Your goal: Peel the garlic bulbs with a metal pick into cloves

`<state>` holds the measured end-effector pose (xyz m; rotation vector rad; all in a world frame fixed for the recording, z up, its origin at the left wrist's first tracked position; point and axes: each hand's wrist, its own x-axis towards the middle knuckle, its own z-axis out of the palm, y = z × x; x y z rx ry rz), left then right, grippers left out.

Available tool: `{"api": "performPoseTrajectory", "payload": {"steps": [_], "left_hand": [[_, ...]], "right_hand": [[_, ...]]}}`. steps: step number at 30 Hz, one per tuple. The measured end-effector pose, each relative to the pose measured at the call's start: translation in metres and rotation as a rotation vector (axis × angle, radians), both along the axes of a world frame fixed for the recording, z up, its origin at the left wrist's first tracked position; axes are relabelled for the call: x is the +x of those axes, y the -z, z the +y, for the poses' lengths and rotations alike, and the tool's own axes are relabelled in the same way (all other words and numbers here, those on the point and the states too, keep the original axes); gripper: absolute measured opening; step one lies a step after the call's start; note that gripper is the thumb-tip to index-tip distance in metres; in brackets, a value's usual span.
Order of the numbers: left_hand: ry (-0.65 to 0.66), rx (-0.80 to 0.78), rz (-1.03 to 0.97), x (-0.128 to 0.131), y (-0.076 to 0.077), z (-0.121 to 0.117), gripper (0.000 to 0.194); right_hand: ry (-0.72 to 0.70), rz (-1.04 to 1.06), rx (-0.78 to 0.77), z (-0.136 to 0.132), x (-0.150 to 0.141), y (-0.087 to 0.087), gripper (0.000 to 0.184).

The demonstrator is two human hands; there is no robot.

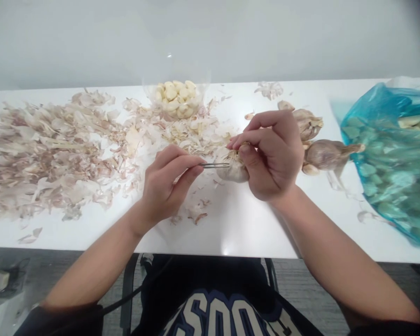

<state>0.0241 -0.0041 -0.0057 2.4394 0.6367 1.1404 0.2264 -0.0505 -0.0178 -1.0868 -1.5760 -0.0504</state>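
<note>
Pinched between the thumb and fingers of my left hand [170, 184] is a pair of slim metal tweezers [215, 165], its tips pointing right. Those tips lie in front of a whitish garlic bulb [233, 171]; whether they touch it I cannot tell. My right hand [275, 156] is closed around the upper part of that bulb, thumb and fingertips together at its stem end. Just right of this hand lie two more garlic bulbs, one with a purple tinge [324, 155] and a paler one [306, 123] behind it.
A clear bowl of peeled cloves [177, 98] stands at the back of the white table [252, 233]. Dry garlic skins [56, 154] cover the left side and reach the bowl. On the right sits a blue plastic bag [395, 172] with cloves inside. A wall rises behind.
</note>
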Motion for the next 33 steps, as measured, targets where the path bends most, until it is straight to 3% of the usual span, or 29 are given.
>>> {"api": "performPoseTrajectory", "payload": {"steps": [5, 14, 33], "left_hand": [[0.023, -0.095, 0.005, 0.0023, 0.0021, 0.0008, 0.01], [0.137, -0.221, -0.003, 0.0022, 0.0043, 0.0044, 0.008], [0.17, -0.217, 0.02, 0.0022, 0.0001, 0.0024, 0.008]], "right_hand": [[0.023, -0.091, -0.058, -0.0037, -0.0028, 0.0011, 0.019], [-0.036, -0.091, -0.009, -0.0014, -0.0008, 0.0016, 0.019], [-0.02, -0.021, -0.04, -0.0005, 0.0014, 0.0025, 0.018]]}}
